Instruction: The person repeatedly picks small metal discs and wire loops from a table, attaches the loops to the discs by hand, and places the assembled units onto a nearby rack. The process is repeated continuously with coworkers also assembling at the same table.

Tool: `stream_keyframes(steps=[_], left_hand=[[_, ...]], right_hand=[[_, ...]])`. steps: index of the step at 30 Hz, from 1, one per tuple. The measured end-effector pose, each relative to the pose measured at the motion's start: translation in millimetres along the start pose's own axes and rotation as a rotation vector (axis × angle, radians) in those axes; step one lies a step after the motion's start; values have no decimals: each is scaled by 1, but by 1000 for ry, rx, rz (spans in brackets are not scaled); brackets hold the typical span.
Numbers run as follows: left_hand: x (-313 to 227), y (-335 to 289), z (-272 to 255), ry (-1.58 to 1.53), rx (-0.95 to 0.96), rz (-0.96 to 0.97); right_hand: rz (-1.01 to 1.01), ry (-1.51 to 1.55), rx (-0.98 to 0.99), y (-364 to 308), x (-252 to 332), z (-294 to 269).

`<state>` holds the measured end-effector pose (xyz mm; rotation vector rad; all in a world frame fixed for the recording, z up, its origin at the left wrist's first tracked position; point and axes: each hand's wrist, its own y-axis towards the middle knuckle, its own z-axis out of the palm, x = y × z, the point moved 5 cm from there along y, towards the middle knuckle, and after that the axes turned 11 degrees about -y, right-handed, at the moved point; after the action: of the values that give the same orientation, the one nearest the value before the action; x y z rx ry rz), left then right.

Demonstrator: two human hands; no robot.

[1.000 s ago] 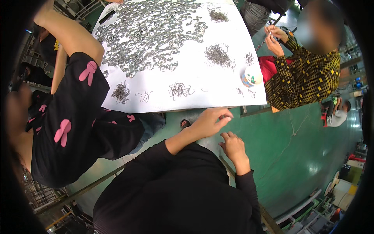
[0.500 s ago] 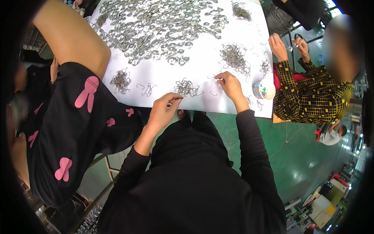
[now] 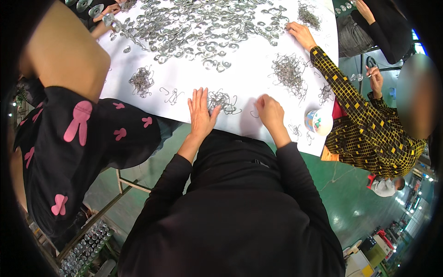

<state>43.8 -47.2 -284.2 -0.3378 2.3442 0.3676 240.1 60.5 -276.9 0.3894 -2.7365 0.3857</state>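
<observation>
My left hand (image 3: 200, 114) lies with fingers stretched out on the white table (image 3: 180, 83), its thumb beside a small pile of wire hooks (image 3: 223, 101). It holds nothing. To the right of that pile, my right hand (image 3: 271, 113) is closed, its fingers curled down near the tabletop. A single wire hook (image 3: 254, 113) shows just left of its fingertips; whether they grip it or another is hidden. A few loose hooks (image 3: 172, 96) lie left of my left hand.
Many round metal discs (image 3: 198, 32) cover the far table. Other hook piles (image 3: 141, 82) (image 3: 289, 76) flank my hands. A paper cup (image 3: 319, 122) stands near the right edge. A co-worker's hand (image 3: 302, 36) reaches in from the right; another person's leg (image 3: 69, 55) is close on my left.
My left hand has opened from a pinch and flattened onto the table. The right hand has curled closed nearer the single hook. The co-worker on the right has reached over to the discs.
</observation>
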Motion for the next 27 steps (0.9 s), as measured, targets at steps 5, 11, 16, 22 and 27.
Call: stream_keyframes(steps=[5,11,16,22,27], left_hand=[[-16,19,32,-51,201,153],[-34,23,34,73,341,206],[-36,26,35,40,307,184],[-35,28,31,-25,246,185],[-35,29,31,-41,228,157]], right_hand=[[-139,281,157,-14,-6,29],[-73,-56,-399,67,-29,-51],[53,-303,-319,95,-49,-53],[-190,244,-354,84,-33,-83],[-30,94,-255,88,-58,-93]])
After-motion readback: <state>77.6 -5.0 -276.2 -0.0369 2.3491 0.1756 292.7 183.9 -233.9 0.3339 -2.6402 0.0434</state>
